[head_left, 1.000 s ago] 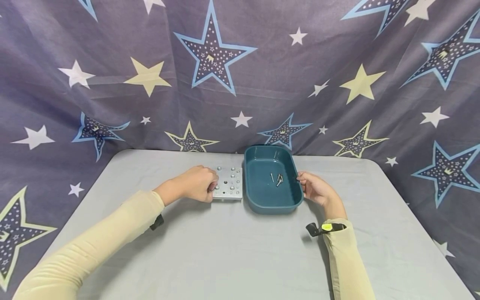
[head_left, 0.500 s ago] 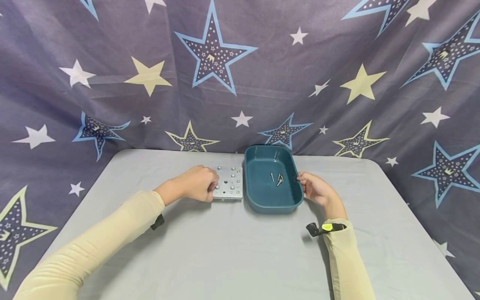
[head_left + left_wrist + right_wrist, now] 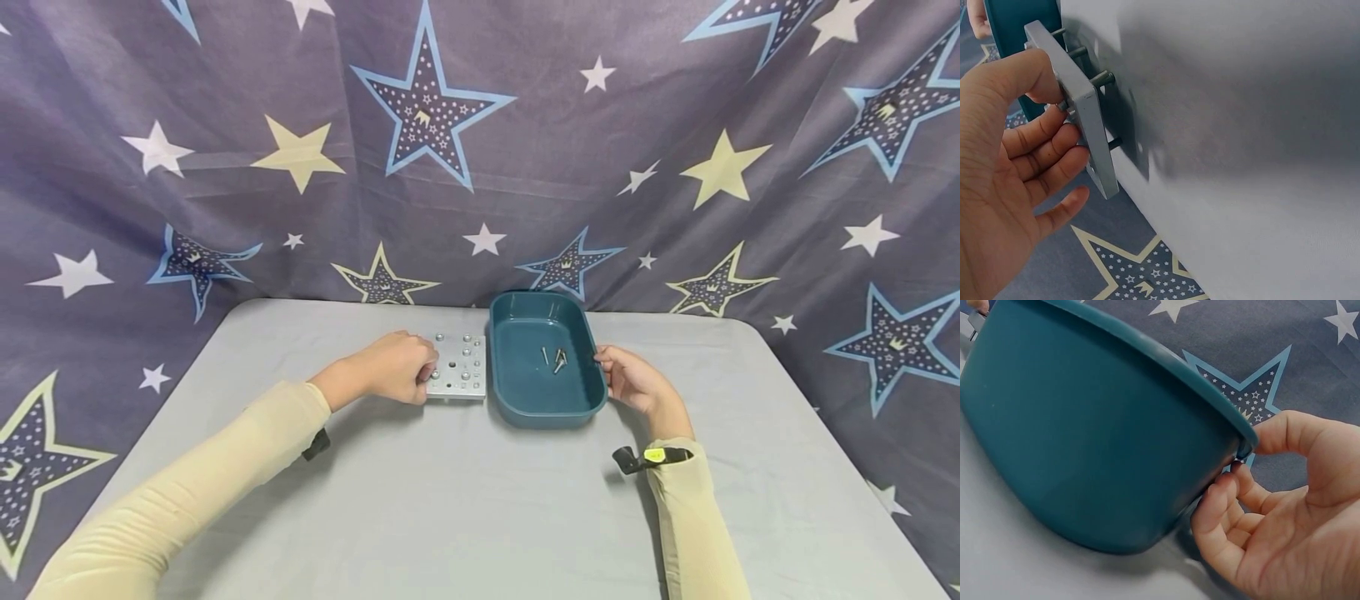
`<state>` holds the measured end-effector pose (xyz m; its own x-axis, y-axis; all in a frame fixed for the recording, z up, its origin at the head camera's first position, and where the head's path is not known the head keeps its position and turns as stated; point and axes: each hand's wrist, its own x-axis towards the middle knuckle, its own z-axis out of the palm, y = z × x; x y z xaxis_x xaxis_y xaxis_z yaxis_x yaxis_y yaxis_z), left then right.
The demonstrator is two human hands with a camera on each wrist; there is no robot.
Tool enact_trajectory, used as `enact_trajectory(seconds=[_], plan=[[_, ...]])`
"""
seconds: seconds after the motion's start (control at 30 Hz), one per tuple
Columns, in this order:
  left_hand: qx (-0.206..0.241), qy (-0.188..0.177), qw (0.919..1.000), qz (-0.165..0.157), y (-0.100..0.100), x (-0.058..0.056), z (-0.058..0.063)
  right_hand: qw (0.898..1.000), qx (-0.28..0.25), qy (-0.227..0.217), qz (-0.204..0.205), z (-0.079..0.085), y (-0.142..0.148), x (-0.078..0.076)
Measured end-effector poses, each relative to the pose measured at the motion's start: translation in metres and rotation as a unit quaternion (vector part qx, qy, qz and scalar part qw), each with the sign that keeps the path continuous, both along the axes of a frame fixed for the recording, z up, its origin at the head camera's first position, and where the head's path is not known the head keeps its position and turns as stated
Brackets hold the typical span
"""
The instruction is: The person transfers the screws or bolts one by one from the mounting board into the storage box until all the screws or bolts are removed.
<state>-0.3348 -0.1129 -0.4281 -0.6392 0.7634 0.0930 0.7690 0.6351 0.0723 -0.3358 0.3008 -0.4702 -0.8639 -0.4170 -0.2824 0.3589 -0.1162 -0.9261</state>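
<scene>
My left hand (image 3: 393, 367) is over the left part of a silver metal plate (image 3: 465, 362) with several screw heads and holes in its top. In the left wrist view, thumb and forefinger pinch a small screw (image 3: 1064, 107) at the plate's upper face; the other fingers curl loosely beside it. Several screw shanks (image 3: 1102, 79) poke out below the plate. With my right hand (image 3: 633, 379) I hold the right rim of a teal plastic tub (image 3: 547, 414), thumb above and fingers below the lip. Several loose screws (image 3: 559, 360) lie on the tub's floor.
The plate stands just left of the tub on a pale grey table (image 3: 480, 508). A star-printed cloth (image 3: 540, 183) hangs directly behind the table's far edge. Black straps with wrist cameras (image 3: 651, 458) sit at the sleeve cuffs.
</scene>
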Motion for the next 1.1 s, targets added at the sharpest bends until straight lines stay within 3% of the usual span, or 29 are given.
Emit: enact_trajectory(seconds=[1.1], plan=[[0.007,-0.008,0.9999,0.003,0.0010,0.0027,0.0024,1.000,0.002,-0.009,0.002,-0.0039,0.0008,-0.0011]])
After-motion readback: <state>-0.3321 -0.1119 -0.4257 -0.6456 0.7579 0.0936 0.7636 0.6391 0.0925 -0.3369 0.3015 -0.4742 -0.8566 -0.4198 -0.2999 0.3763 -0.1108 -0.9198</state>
